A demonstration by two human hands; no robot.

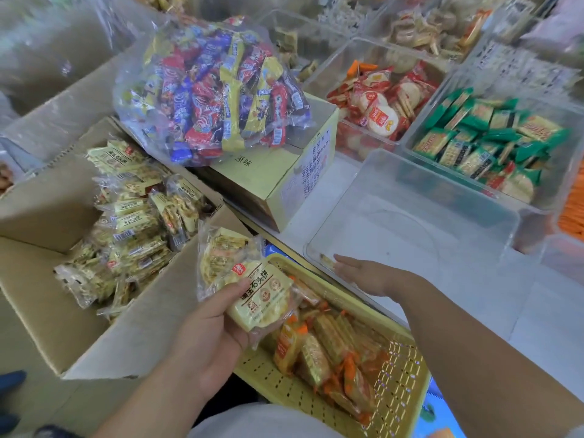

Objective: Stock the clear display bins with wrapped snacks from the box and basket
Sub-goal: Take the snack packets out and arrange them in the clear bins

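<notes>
My left hand [208, 327] grips a small stack of cream-yellow wrapped snacks [249, 279] above the gap between the cardboard box [47, 311] and the yellow basket [401, 368]. The box holds several more of the same wrapped snacks [132, 222]. Orange-wrapped snacks [328, 352] lie in the basket. My right hand [366, 273] lies flat with straight fingers on the near rim of an empty clear bin [474, 197]; one small wrapper piece [327, 260] lies at its fingertips.
A clear bag of mixed coloured candy bars [215, 93] rests on a closed yellow carton [281, 175]. Behind the empty bin stand clear bins of red-wrapped crackers [379, 99] and green-wrapped snacks [483, 137]. More filled bins line the back.
</notes>
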